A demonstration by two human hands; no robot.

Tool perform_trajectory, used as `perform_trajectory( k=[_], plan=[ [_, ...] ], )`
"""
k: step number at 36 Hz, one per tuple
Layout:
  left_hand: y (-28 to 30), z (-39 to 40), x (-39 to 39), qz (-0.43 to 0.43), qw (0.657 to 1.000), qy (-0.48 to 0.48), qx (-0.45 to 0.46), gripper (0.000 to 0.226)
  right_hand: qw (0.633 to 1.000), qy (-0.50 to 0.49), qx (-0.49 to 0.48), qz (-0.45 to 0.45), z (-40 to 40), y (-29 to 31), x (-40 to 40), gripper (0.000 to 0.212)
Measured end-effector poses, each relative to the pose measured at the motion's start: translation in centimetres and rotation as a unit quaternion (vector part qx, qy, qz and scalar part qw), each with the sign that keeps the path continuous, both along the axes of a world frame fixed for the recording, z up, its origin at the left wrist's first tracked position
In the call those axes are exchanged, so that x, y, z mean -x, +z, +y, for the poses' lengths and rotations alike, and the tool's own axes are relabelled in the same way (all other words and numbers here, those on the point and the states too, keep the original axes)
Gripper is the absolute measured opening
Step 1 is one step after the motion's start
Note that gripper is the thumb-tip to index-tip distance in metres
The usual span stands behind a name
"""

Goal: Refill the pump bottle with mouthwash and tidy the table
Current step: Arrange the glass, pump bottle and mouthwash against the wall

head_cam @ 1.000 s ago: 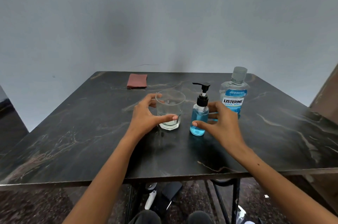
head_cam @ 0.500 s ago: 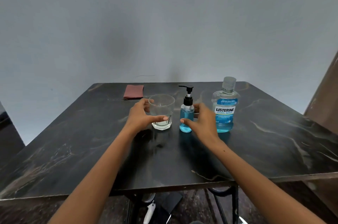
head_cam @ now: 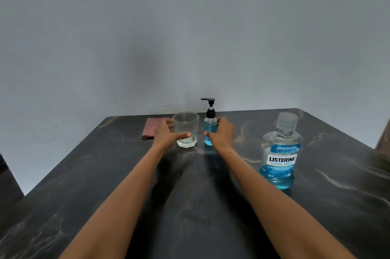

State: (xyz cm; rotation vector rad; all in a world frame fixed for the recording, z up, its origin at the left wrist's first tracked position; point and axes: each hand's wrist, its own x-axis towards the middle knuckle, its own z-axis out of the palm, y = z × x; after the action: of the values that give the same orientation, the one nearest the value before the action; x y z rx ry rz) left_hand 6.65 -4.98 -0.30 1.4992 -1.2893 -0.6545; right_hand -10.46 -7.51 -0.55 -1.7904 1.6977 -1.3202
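A small pump bottle (head_cam: 210, 127) with blue liquid and a black pump head stands upright near the far edge of the dark table (head_cam: 105, 195). My right hand (head_cam: 221, 134) grips its body from the right. Just left of it stands a clear glass (head_cam: 186, 125), and my left hand (head_cam: 166, 135) holds it with the thumb across the front. The Listerine mouthwash bottle (head_cam: 279, 157), capped and partly full of blue liquid, stands apart at the right, nearer to me.
A folded reddish-brown cloth (head_cam: 150, 130) lies behind my left hand near the table's far left edge. A grey wall rises right behind the table. The table's right corner sits beyond the mouthwash bottle.
Both hands have pushed the glass and the pump bottle away from me toward the far edge. The mouthwash bottle stayed where it was and now stands nearer than they do.
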Motion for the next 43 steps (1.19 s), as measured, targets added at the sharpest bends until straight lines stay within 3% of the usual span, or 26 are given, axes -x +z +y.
perform_trajectory(
  k=[15,25,30,36,43],
  plan=[
    [0.6,-7.6,-0.9,-0.079,0.997,0.025,0.002,0.075,0.999,-0.020,-0.019,-0.027,-7.6,0.2,-2.0,0.044],
    [0.6,-7.8,-0.4,-0.064,0.997,0.037,-0.008,0.077,0.999,-0.023,-0.035,-0.029,-8.1,0.2,-2.2,0.044],
    [0.2,-6.2,-0.1,-0.070,0.996,0.058,-0.009,0.082,0.997,-0.030,-0.061,-0.030,-6.8,-0.1,-2.0,0.056],
    [-0.2,-1.3,0.8,-0.063,0.995,0.057,0.058,0.053,0.998,-0.053,-0.044,0.000,-3.3,-0.2,-1.0,0.031],
    [-1.4,4.8,3.5,-0.003,0.996,0.052,0.069,0.030,0.999,0.014,-0.001,0.043,4.5,-1.0,0.0,0.022]
  ],
)
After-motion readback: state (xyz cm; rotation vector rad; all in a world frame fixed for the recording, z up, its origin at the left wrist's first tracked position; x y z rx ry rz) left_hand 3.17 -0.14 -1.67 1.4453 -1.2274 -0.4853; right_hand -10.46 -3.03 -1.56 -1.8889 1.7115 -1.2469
